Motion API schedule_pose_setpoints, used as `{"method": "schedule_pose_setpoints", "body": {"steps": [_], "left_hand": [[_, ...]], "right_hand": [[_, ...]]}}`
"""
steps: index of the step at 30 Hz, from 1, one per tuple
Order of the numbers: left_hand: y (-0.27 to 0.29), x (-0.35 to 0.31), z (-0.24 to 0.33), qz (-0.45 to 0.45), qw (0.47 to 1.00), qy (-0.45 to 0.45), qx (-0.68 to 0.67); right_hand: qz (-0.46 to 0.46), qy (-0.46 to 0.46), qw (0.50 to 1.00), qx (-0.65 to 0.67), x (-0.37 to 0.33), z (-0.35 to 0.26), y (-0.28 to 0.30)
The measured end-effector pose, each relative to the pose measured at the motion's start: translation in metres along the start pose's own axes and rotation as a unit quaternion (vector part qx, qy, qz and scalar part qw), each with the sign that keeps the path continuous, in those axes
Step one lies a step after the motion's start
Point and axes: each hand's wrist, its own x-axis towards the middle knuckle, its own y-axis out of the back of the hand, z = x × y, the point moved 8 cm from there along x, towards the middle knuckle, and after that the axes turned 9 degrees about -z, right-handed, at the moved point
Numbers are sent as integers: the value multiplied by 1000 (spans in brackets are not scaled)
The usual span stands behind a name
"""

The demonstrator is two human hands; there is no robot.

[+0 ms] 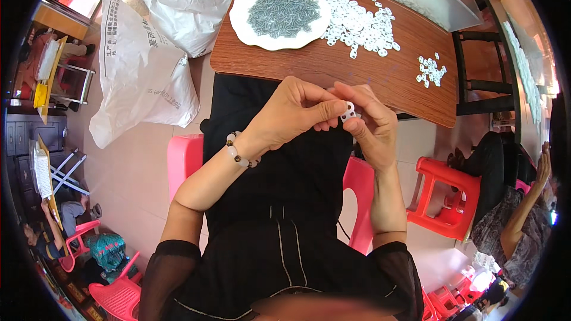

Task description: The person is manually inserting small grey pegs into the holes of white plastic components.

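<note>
**Both hands pinch one small white plastic ring**

Over the lap, the left hand (294, 116) and right hand (372, 125) pinch a white ring piece (349, 111) between fingertips. Beyond, the wooden table (333, 65) holds a white plate of grey pins (279, 13) and loose white rings (360, 24).

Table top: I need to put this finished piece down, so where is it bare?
Bare wood lies along the near edge, between the white plate of grey bits and the small white cluster. The far middle is crowded by the big pile of white pieces.
</note>
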Motion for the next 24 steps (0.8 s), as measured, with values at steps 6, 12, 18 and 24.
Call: {"method": "schedule_pose_setpoints", "body": {"steps": [6,12,18,24], "left_hand": [[-1,-2,2,6,1000,-11,-14],[-4,-4,-2,-1,1000,0,-22],[-10,-10,-5,1,998,-17,-54],[-18,-15,-25,24,972,14,-235]], "right_hand": [[-6,20,999,25,1,-2,-12],[23,46,999,14,-2,-4,-11],[50,51,997,-37,-3,-9,-11],[78,87,991,-60,-5,-11,-10]]}}
